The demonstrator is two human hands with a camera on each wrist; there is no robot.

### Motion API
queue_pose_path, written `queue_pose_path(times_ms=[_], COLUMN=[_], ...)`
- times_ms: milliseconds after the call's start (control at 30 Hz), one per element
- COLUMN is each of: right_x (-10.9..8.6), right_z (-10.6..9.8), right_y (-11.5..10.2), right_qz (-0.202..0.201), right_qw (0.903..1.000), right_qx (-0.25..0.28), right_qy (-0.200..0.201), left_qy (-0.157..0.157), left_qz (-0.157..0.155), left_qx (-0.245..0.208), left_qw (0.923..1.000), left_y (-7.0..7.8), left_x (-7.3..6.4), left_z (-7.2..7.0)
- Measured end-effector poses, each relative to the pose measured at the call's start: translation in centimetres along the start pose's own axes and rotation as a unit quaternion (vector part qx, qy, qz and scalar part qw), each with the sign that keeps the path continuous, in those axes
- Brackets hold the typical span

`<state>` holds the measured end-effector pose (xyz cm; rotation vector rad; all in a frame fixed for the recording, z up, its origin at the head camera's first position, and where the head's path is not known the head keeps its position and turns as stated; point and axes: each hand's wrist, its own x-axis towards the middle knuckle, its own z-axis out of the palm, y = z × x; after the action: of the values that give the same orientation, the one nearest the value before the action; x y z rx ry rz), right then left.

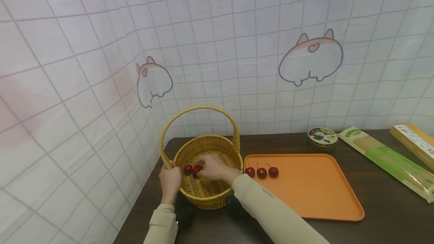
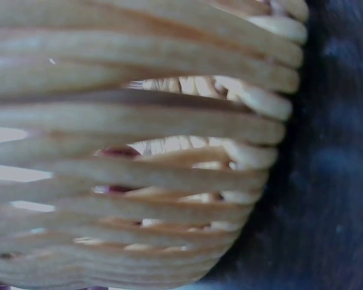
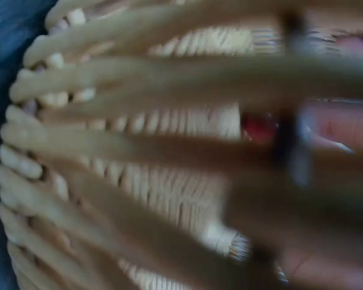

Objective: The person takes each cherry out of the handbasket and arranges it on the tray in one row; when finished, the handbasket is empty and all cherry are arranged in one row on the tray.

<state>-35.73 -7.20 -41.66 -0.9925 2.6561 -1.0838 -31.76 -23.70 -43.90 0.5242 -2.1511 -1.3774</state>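
A yellow wicker basket [image 1: 210, 200] with a tall arched handle stands on the dark table. At the basket's left side my left hand [image 1: 170, 180] grips the rim where the handle joins it. My right hand [image 1: 211, 166] reaches inside, its thumb and fingers pinching a dark red cherry [image 1: 195, 171] low in the basket. Another cherry [image 1: 188, 168] lies just left of it. Both wrist views are filled by woven strands close up; through the gaps in the right one show a red cherry [image 3: 258, 127] and blurred fingers [image 3: 345, 128].
Right of the basket lies an orange tray [image 1: 308, 187] with three stemmed cherries [image 1: 261, 173] along its left side. Behind it stands a round tin [image 1: 322, 138]. Farther right lie a green-and-clear packet [image 1: 390, 161] and a yellow box [image 1: 415, 142]. A patterned cloth wall borders the table.
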Motion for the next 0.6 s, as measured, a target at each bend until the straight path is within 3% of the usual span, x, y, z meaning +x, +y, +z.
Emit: queue_pose_path(times_ms=[433,600], right_x=[0.21,0.12], right_z=[0.92,0.99], right_y=[0.06,-0.12], right_qz=[-0.045,-0.052], right_qw=[0.9901,0.9882], right_qx=[-0.11,-0.115], right_qy=[-0.075,-0.087], left_qy=[0.003,0.003], left_qz=[0.004,0.004], left_qx=[0.005,0.001], left_qw=[1.0,1.0], left_y=[0.13,-0.02], left_x=[-0.03,-0.03], left_z=[-0.06,-0.09])
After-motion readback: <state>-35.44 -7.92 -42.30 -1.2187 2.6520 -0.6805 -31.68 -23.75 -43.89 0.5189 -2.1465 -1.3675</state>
